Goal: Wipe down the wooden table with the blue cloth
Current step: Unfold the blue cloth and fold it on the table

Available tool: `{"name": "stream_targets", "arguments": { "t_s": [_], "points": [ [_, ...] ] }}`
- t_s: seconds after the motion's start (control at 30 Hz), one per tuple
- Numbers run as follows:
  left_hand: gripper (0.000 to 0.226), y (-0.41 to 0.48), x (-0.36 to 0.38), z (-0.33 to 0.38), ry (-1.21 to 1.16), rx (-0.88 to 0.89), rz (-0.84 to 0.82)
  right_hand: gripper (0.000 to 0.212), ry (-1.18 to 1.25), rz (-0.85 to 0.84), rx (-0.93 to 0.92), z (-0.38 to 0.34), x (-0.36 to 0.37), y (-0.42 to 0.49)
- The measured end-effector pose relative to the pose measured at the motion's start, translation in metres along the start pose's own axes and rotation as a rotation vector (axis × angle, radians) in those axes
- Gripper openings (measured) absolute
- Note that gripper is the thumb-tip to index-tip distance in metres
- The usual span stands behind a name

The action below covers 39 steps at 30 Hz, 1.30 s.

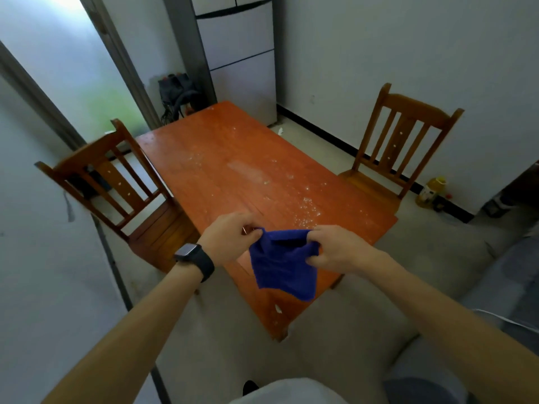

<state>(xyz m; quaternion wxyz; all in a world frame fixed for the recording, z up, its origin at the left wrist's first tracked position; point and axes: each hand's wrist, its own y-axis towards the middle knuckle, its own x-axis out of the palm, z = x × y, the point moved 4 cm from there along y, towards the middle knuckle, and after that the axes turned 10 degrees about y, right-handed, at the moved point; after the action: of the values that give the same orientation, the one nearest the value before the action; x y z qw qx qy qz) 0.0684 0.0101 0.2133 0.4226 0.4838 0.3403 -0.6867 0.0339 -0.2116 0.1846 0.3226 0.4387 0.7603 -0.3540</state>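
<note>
I hold the blue cloth (pixel 283 266) in the air at the lower centre of the frame. My left hand (pixel 233 237) pinches one top corner and my right hand (pixel 335 249) pinches the other, so it hangs between them. The wooden table (pixel 218 158) lies under and beyond it, with its long axis running away from me. The white specks (pixel 306 205) sit just above the cloth in the frame, nearer my right hand. The only container is a bottle (pixel 431 191) on the floor at the right (it seems to hold yellow liquid).

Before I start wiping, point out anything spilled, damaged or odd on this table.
White specks litter the orange-brown wooden table, thickest near its right edge; a pale smear sits mid-table; a white chip or scrap marks the near corner.
</note>
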Motion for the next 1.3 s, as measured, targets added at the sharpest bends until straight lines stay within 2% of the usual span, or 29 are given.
{"name": "stream_targets", "arguments": {
  "t_s": [0.07,0.1,0.17,0.23,0.27,0.37,0.43,0.53,0.63,0.73,0.83,0.93,1.0,1.17,1.3],
  "points": [
    [0.016,0.0,0.003,-0.007,0.036,-0.02,-0.014,0.015,0.21,-0.01,-0.005,0.004,-0.007,-0.008],
    [0.016,0.0,0.005,-0.01,0.044,-0.031,-0.022,0.019,0.228,-0.018,0.005,0.006,-0.008,-0.012],
    [0.017,0.0,0.008,-0.013,0.056,-0.05,-0.041,0.025,0.006,0.01,-0.021,0.011,-0.006,-0.02],
    [0.018,0.0,0.012,-0.012,0.077,-0.063,-0.058,0.023,-0.29,0.126,-0.219,0.003,0.001,-0.029],
    [0.019,0.001,0.012,-0.011,0.086,-0.067,-0.063,0.02,-0.36,0.177,-0.354,-0.004,0.009,-0.034],
    [0.021,0.005,0.013,-0.008,0.115,-0.063,-0.073,0.01,-0.338,0.168,-0.614,-0.023,0.035,-0.048],
    [0.022,0.005,0.015,-0.007,0.123,-0.055,-0.098,0.017,-0.301,0.153,-0.656,-0.026,0.047,-0.051],
    [0.023,0.002,0.018,-0.005,0.134,-0.046,-0.117,0.022,-0.231,0.272,-0.579,-0.016,0.04,-0.046],
    [0.022,-0.001,0.023,-0.007,0.136,-0.053,-0.109,0.021,-0.386,0.396,-0.64,-0.012,0.036,-0.055],
    [0.024,-0.001,0.03,-0.007,0.167,-0.046,-0.145,0.02,-0.408,0.301,-0.781,-0.026,0.048,-0.071],
    [0.026,0.004,0.033,-0.005,0.219,-0.045,-0.169,0.021,-0.447,0.118,-0.587,-0.027,0.056,-0.058],
    [0.026,0.008,0.031,-0.005,0.23,-0.053,-0.161,0.005,-0.507,0.01,-0.256,-0.014,0.048,-0.038],
    [0.026,0.009,0.03,-0.003,0.23,-0.044,-0.145,0.012,-0.497,-0.008,-0.112,-0.007,0.043,-0.032],
    [0.025,0.012,0.03,0.01,0.237,0.007,-0.109,0.007,-0.452,-0.029,-0.001,-0.001,0.034,-0.018],
    [0.024,0.009,0.026,0.005,0.222,-0.018,-0.094,0.01,-0.339,0.126,-0.051,0.002,0.008,-0.019]
  ]
}}
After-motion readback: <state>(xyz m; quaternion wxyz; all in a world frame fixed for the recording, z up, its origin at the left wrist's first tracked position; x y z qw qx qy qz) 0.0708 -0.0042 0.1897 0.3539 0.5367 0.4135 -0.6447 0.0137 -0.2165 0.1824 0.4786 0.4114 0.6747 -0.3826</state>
